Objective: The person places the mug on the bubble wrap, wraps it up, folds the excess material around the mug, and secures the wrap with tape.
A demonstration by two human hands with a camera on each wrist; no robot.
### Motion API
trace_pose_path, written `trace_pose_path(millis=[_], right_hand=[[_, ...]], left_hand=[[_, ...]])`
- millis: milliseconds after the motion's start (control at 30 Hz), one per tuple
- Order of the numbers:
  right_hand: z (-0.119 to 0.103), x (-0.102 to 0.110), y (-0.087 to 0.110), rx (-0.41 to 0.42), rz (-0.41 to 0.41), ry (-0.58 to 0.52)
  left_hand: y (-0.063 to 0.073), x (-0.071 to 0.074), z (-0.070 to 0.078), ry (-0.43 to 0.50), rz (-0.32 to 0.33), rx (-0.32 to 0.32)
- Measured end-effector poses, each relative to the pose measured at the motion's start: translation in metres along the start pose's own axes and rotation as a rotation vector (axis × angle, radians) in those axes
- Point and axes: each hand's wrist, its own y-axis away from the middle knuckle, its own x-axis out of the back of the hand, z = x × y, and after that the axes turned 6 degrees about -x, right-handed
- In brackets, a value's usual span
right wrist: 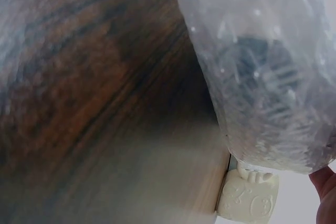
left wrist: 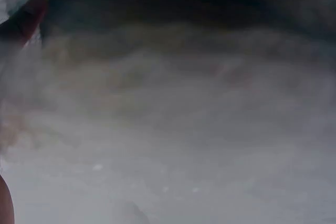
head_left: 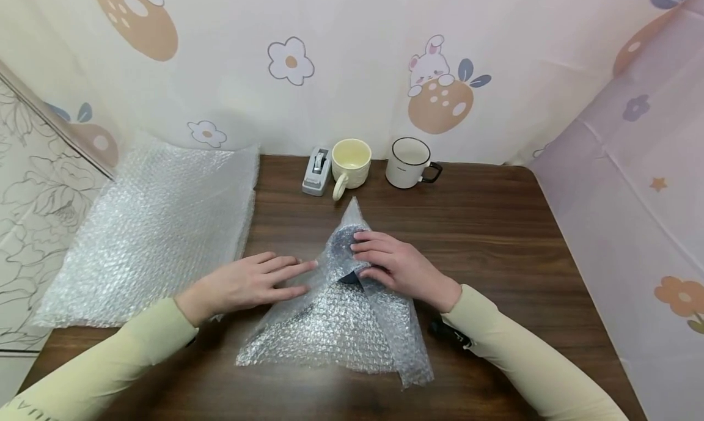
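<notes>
A sheet of bubble wrap [head_left: 335,329] lies folded in toward the middle of the table, over a dark blue, round object [head_left: 348,278]. The wrap blurs that object's kind. My right hand [head_left: 404,268] rests its fingers on the folded wrap over the object. On the other side, my left hand [head_left: 255,280] lies with fairly straight fingers, their tips touching the wrap's left edge. The right wrist view shows the bubble wrap [right wrist: 273,87] up close, dark shape inside, and a fingertip [right wrist: 324,184] at its edge. The left wrist view is mostly blurred, with one finger [left wrist: 26,19] showing.
Another bubble wrap sheet [head_left: 159,231] covers the table's left side. Along the back stand a tape dispenser [head_left: 316,173], a cream mug [head_left: 352,164] and a white mug [head_left: 406,164] with a dark handle. The wooden table [head_left: 506,244] meets a patterned curtain [head_left: 352,60].
</notes>
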Motion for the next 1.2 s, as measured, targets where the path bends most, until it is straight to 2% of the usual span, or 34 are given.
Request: trace_pose_path(millis=[100, 300, 533, 667, 767, 1000, 1100, 1200], right_hand=[[0.001, 0.000, 0.001, -0.002, 0.005, -0.006], [0.001, 0.001, -0.001, -0.002, 0.000, -0.013], [0.001, 0.001, -0.002, 0.008, 0.005, -0.003], [0.001, 0.001, -0.002, 0.021, 0.023, -0.007], [0.000, 0.001, -0.002, 0.013, 0.015, -0.010], [-0.001, 0.002, -0.003, -0.004, 0.007, -0.008], [-0.002, 0.002, -0.003, -0.007, 0.001, -0.015], [-0.002, 0.001, -0.004, -0.006, 0.004, -0.018]], left_hand=[[0.000, -0.001, 0.002, 0.008, 0.002, 0.001], [0.000, -0.002, 0.003, -0.003, 0.066, -0.001], [-0.007, 0.004, 0.010, -0.074, 0.067, -0.086], [-0.011, 0.011, 0.012, -0.074, 0.082, -0.097], [-0.011, 0.016, 0.014, -0.072, 0.042, -0.093], [-0.010, 0.016, 0.022, -0.017, -0.135, -0.038], [-0.009, 0.014, 0.024, 0.019, -0.169, -0.011], [-0.006, 0.012, 0.024, 0.021, -0.173, 0.002]])
